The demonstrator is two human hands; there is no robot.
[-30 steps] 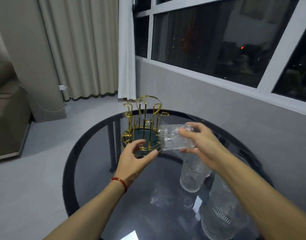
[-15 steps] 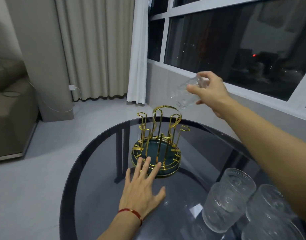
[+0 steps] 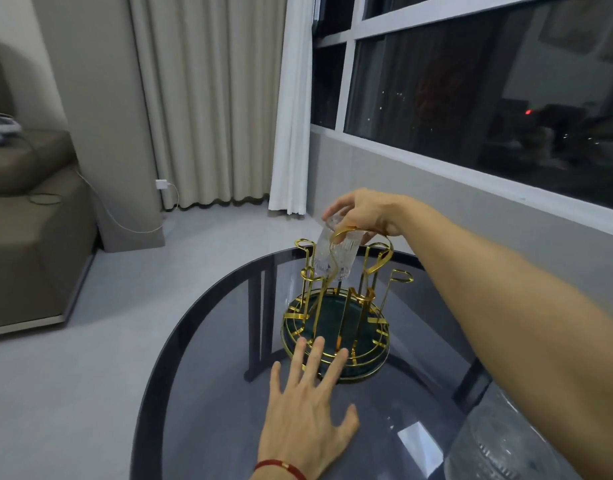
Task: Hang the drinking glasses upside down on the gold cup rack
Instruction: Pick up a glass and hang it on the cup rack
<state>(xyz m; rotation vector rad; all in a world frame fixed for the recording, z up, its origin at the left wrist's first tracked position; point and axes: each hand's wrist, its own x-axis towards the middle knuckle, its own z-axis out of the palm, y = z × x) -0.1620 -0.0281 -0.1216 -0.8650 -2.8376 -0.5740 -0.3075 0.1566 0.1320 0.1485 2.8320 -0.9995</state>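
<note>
The gold cup rack with a dark green round base stands on the glass table. My right hand grips the base of a clear ribbed drinking glass, held upside down and slightly tilted over a far-side prong of the rack. The glass's mouth is down among the gold loops; I cannot tell if it rests on a prong. My left hand lies flat on the table with fingers spread, fingertips touching the rack's front rim.
Another clear glass shows at the bottom right corner, partly behind my right arm. A brown sofa stands to the left, curtains and a dark window behind. The table's curved edge runs along the left.
My right hand has come down from high above the rack and brought the glass, now upside down, onto the rack's far side. My left hand has stayed flat by the base.
</note>
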